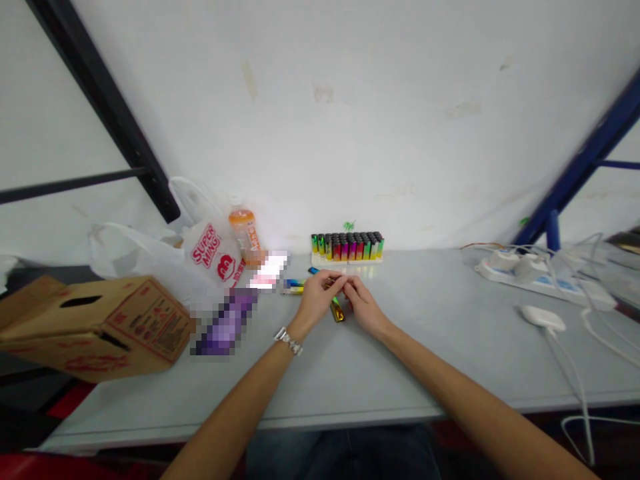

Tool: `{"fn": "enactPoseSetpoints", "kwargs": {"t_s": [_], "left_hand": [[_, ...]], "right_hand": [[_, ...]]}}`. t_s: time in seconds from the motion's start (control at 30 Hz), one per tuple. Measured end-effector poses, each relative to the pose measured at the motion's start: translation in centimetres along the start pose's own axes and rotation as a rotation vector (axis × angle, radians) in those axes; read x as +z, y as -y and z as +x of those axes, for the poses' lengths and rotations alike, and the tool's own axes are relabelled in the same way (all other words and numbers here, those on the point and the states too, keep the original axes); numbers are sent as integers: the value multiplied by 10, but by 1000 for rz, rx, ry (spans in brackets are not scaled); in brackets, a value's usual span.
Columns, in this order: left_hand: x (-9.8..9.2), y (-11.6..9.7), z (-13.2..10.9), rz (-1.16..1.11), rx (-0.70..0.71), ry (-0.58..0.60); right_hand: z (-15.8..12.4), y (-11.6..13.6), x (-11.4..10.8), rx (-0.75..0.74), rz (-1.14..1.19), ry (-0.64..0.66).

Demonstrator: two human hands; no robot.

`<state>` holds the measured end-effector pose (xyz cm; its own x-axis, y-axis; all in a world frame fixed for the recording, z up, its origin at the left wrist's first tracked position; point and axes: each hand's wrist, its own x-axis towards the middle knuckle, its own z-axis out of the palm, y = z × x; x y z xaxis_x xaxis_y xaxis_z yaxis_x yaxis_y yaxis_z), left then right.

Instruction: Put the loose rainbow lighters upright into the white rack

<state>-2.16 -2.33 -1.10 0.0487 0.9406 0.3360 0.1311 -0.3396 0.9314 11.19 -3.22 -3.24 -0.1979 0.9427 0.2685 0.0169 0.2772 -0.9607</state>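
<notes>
My left hand (318, 297), with a metal-banded watch (289, 341) on its wrist, meets my right hand (366, 308) over the middle of the table. Both hands are closed, thumbs and fingertips pinched together; whatever lies between them is too small to make out. Just below the fingertips shows a shiny green and gold lighter (339, 311), its upper end hidden by my hands. Partly behind my left hand lie blue and yellow lighters (294, 287). Beyond my hands, several multicoloured lighters (347, 247) with black tops stand upright in rows in a white tray (345, 262).
On the left are a cardboard box (100, 327), a white plastic bag (200, 257), an orange drink bottle (246, 233) and a blurred purple item (227, 325). A power strip (545, 277), a white charger (543, 318) and cables occupy the right side. A wall closes off the back.
</notes>
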Motion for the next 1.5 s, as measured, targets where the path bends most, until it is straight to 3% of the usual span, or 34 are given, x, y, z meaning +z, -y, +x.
{"fn": "enactPoseSetpoints", "kwargs": {"t_s": [0.1,0.2,0.33,0.43,0.63,0.93,1.2,1.33,1.5], "left_hand": [[-14,-1,4,-36,-51,75],[-39,-7,21,70,-11,24],[-77,-21,67,429,117,-62],[-93,-26,103,705,196,19],[-86,-14,140,1022,192,178],[-87,-15,158,948,178,269],[-91,4,162,802,175,205],[-89,18,150,747,240,137],[-85,23,130,870,334,74]], "right_hand": [[4,-5,1,0,15,-46],[10,-9,-2,22,-61,-160],[12,-9,-6,46,-131,-162],[9,-8,-5,19,-170,-124],[6,-6,-4,0,-213,-88],[7,-5,-4,6,-307,-51],[6,-1,-4,25,-296,-36],[7,-1,-4,18,-293,-41],[13,-8,-5,-4,-325,-77]]}}
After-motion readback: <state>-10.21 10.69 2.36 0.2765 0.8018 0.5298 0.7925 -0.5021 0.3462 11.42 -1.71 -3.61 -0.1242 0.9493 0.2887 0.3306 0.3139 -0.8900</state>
